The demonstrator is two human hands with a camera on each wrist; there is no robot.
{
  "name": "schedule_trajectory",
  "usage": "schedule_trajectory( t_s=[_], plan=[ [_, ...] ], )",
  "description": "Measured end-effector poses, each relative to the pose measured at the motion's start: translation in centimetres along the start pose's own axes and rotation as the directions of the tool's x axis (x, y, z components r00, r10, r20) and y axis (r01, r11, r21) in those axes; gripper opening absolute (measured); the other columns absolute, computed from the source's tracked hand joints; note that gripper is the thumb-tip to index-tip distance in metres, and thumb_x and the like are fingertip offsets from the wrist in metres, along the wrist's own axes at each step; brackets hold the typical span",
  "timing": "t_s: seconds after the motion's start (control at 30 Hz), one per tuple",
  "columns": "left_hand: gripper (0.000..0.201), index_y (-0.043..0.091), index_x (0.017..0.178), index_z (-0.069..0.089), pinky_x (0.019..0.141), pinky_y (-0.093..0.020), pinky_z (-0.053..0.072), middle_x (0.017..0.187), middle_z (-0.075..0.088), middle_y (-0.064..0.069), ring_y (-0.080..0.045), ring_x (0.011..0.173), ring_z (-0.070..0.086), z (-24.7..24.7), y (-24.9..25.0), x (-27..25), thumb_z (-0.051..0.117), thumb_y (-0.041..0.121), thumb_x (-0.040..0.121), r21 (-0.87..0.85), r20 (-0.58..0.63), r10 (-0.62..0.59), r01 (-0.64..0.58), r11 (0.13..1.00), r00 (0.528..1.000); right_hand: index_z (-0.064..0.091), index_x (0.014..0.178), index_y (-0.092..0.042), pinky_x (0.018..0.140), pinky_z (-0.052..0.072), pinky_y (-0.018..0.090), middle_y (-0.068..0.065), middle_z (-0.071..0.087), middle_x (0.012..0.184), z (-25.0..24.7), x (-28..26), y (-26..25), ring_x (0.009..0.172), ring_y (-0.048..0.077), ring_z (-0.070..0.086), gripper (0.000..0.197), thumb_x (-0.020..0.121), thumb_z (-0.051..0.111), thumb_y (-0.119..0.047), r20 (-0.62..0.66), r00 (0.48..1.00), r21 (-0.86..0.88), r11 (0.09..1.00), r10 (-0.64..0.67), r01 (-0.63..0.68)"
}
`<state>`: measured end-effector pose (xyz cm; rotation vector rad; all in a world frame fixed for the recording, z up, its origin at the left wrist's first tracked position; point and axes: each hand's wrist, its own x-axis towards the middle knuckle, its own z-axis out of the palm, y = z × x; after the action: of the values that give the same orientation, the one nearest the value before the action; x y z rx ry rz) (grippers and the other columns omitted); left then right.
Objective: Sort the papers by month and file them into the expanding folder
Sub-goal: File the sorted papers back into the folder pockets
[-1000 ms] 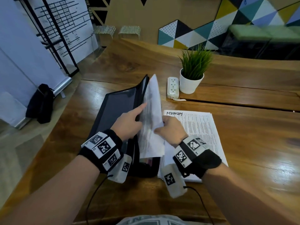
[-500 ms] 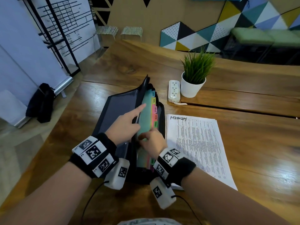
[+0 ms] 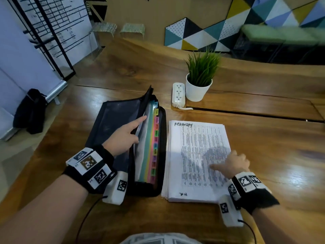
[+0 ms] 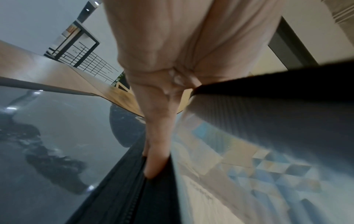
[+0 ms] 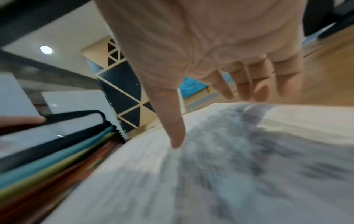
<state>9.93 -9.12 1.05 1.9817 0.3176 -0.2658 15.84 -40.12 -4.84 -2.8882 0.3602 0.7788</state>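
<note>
Two hands at a wooden table [image 3: 263, 155]: left hand [image 3: 121, 136], forefinger extended, props open the expanding folder [image 3: 151, 147]; right hand [image 3: 232, 164], fingers relaxed, rests on the February paper stack [image 3: 193, 155].

We see a glossy varnished wood table [image 3: 263, 155], matt white printed paper [image 3: 198, 155] under our right hand [image 3: 233, 164], and a folder [image 3: 112, 124] of black cloth with smooth coloured plastic dividers [image 3: 149, 147].
</note>
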Motion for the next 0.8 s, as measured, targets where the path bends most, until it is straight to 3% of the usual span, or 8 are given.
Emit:
schedule_trajectory(
  t_s=[0.1,0.37,0.47,0.53,0.6,0.67,0.7,0.8],
  plan=[
    [0.079,0.041,0.144,0.03,0.082,-0.01,0.032,0.15,0.029,0.016,0.002,0.129,0.027,0.5,-0.3,0.3,0.044,-0.011,0.086,0.032,0.002,-0.009,0.008,0.999,1.0,0.015,0.144,-0.001,0.106,0.035,0.042,0.02,0.032,0.142,1.0,0.7,1.6,0.129,0.033,0.035,0.114,0.066,0.069,-0.064,0.017,0.999,-0.019,0.999,0.045,-0.045],
    [0.078,0.04,0.145,0.03,0.062,0.002,0.036,0.129,0.035,0.024,0.007,0.116,0.032,1.2,-0.1,-0.1,0.042,-0.011,0.087,0.02,-0.021,-0.037,0.037,0.999,0.999,0.027,0.132,-0.005,0.1,0.042,0.041,0.016,0.039,0.129,1.5,0.2,1.6,0.117,0.032,0.044,0.083,0.072,0.078,-0.03,-0.133,0.991,0.213,0.977,0.001,0.028],
    [0.079,0.044,0.144,0.029,0.054,0.002,0.039,0.133,0.036,0.024,0.013,0.084,0.048,1.1,-0.2,-0.1,0.043,-0.009,0.086,0.012,-0.022,-0.035,0.035,0.999,0.999,0.037,0.125,-0.004,0.097,0.045,0.041,0.016,0.045,0.125,1.6,0.8,2.4,0.11,0.03,0.049,0.062,0.079,0.072,-0.025,-0.142,0.99,0.274,0.961,0.015,0.025],
    [0.08,0.045,0.143,0.03,0.051,0.0,0.04,0.134,0.036,0.023,0.012,0.069,0.052,1.0,-0.2,-0.2,0.043,-0.009,0.086,0.008,-0.025,-0.037,0.037,0.999,0.999,0.045,0.12,-0.003,0.083,0.051,0.039,0.015,0.055,0.117,1.3,1.1,3.0,0.097,0.028,0.056,0.046,0.084,0.066,-0.023,-0.121,0.991,0.361,0.933,0.048,-0.001],
    [0.08,0.043,0.143,0.031,0.061,0.001,0.04,0.134,0.036,0.022,0.021,0.085,0.049,0.8,0.0,-0.5,0.043,-0.011,0.086,-0.001,-0.043,-0.022,0.022,1.0,0.999,0.054,0.114,-0.003,0.07,0.049,0.033,0.013,0.062,0.103,0.9,1.3,3.5,0.085,0.027,0.058,0.035,0.086,0.064,-0.022,-0.077,0.994,0.427,0.903,0.072,-0.032],
    [0.079,0.04,0.144,0.032,0.085,-0.005,0.032,0.138,0.034,0.021,0.012,0.119,0.033,0.3,0.4,-0.8,0.043,-0.012,0.086,0.013,-0.059,0.002,-0.001,1.0,0.998,0.061,0.108,-0.003,0.069,0.05,0.031,0.012,0.065,0.096,0.4,1.7,4.2,0.083,0.027,0.061,0.03,0.085,0.064,-0.022,-0.047,0.997,0.45,0.892,0.067,-0.039],
    [0.078,0.039,0.144,0.032,0.093,-0.012,0.028,0.141,0.033,0.021,0.008,0.126,0.026,0.0,0.7,-0.9,0.043,-0.013,0.086,0.023,-0.061,0.012,-0.011,1.0,0.998,0.063,0.105,-0.003,0.071,0.051,0.032,0.012,0.066,0.094,0.1,1.8,4.4,0.082,0.027,0.063,0.027,0.085,0.064,-0.021,-0.041,0.997,0.465,0.884,0.064,-0.037],
    [0.078,0.037,0.144,0.033,0.092,-0.019,0.03,0.147,0.032,0.018,0.003,0.121,0.033,-1.0,1.6,-1.4,0.044,-0.013,0.085,0.041,-0.069,0.046,-0.043,0.998,0.997,0.067,0.102,-0.007,0.075,0.053,0.033,0.012,0.068,0.088,-0.6,1.8,5.2,0.08,0.027,0.064,0.02,0.088,0.061,-0.02,-0.041,0.999,0.501,0.865,0.034,-0.009]
  ],
)
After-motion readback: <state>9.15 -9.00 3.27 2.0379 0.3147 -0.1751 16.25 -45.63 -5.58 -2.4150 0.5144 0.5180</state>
